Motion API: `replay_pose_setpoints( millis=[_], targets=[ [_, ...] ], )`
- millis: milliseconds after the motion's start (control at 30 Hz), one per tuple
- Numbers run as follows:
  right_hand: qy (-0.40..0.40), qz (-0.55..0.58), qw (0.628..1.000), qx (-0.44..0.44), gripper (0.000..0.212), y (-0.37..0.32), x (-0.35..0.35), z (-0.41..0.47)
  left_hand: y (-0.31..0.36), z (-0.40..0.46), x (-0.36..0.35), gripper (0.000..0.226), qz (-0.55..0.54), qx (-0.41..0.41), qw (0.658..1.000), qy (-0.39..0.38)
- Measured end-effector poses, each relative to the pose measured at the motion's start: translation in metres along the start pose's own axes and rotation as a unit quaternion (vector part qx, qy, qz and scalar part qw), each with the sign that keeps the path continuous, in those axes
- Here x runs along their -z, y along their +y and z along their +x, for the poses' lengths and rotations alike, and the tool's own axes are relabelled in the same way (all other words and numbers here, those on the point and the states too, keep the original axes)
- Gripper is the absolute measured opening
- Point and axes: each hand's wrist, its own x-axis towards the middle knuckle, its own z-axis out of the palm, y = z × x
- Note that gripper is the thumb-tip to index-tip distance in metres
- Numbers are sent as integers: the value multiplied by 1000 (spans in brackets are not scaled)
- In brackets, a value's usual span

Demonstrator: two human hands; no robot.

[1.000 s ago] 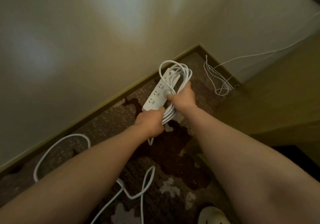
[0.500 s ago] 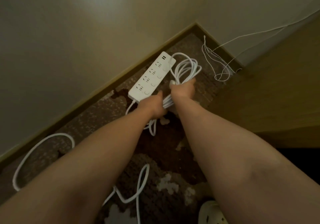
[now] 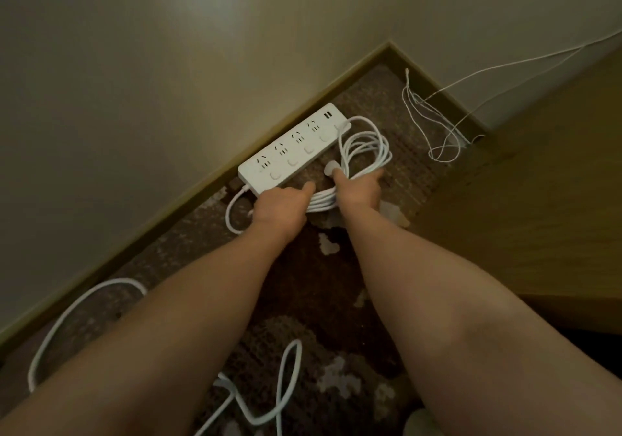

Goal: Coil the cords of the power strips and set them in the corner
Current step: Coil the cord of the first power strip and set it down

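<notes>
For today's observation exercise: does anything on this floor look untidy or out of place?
Yes. A second white cord sprawls uncoiled across the carpet near the left arm, and thin wires hang tangled by the corner, unlike the coiled cord beside the strip.

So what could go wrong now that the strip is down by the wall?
The coil has no tie; once the right hand and left hand let go, its loops may spring apart. The thin wires in the corner lie close, so the coil could snag them. The loose cord under the arms could catch a foot.
</notes>
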Motion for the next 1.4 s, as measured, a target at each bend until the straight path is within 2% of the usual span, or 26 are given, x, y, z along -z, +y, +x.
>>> replay_pose_setpoints(
  millis=[100, 200, 267, 400, 533, 667, 767, 900, 1000, 1100, 1167, 1300, 1400],
  targets=[
    [20, -48, 999, -11, 112, -13, 7, 9, 10, 9, 4, 35, -6, -4, 1000, 0],
    [73, -128, 987, 58, 108, -22, 16, 15, 22, 18, 2, 42, -7, 28, 1000, -7],
    [43, -177, 977, 110, 97, -17, 14, 13, 22, 20, -3, 53, 4, 43, 999, -19],
    [-61, -206, 971, 106, 78, 2, -4, 11, 14, 8, -7, 62, 12, 26, 999, 15],
    [-50, -186, 971, 140, 65, 11, -16, 14, -3, -20, -12, 76, -2, -9, 999, 49],
    [-35, -185, 967, 174, 58, 4, -24, 14, -11, -33, -22, 73, 16, -44, 997, 56],
    [-32, -186, 966, 178, 55, -12, -25, 23, -6, -19, -26, 64, 26, -17, 997, 68],
    [-16, -259, 953, 157, 55, -8, -14, 24, 7, -17, -28, 63, 20, 17, 998, 66],
    [-25, -274, 956, 102, 55, 4, -6, 13, 7, -17, -21, 68, -23, 23, 999, 28],
    [-35, -282, 954, 93, 54, -2, -2, 7, 0, -17, -11, 70, -86, 12, 996, -19],
    [-13, -302, 946, 113, 50, -3, -1, 5, 0, -23, -8, 67, -118, -1, 993, -16],
    [70, -322, 925, 187, 37, 5, 3, -3, 7, -37, -15, 56, -118, -12, 991, 57],
    [87, -294, 928, 212, 33, 1, 3, -6, 1, -38, -19, 66, -115, 20, 991, 59]
  ],
)
